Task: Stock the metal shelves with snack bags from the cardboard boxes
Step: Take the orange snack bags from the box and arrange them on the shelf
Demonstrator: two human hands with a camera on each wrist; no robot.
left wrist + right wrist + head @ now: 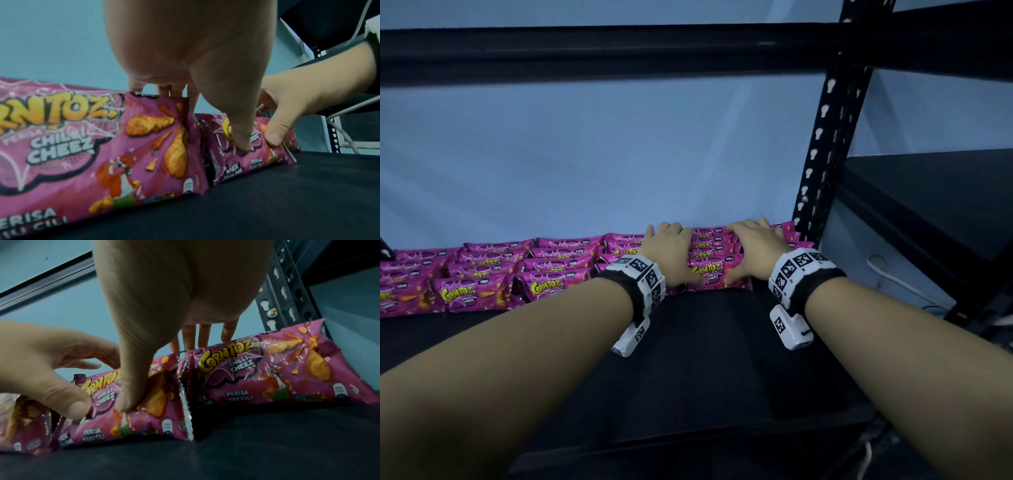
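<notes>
Both hands down on one stack of Corntoz Chilli Cheez bags at the back right of the black metal shelf, close by the slotted upright post. My left hand lies over the stack's left end, my right hand over its right end; fingers reach across the tops toward the pale wall, thumbs press the front bag's face. So each grip is clamped on the stack from above and in front, thumb against fingers. More pink bags stand in overlapping rows along the shelf to the left; one separate bag leans just right of the stack, beside the post. No cardboard box in any view. Risks, as I judge them: these packets are slick and air-filled, so if I let go unevenly the front one could slide forward and fall flat on the bare shelf. Pressing too hard with the thumbs might crush the snacks or pop a seam. Nudging the stack rightward could wedge the leaning bag against the post or tip it over. Nudging left could knock the neighbouring row, whose crimped end touches this stack, and ripple down the line. Light is dim; alignment at the back edge I cannot check.
</notes>
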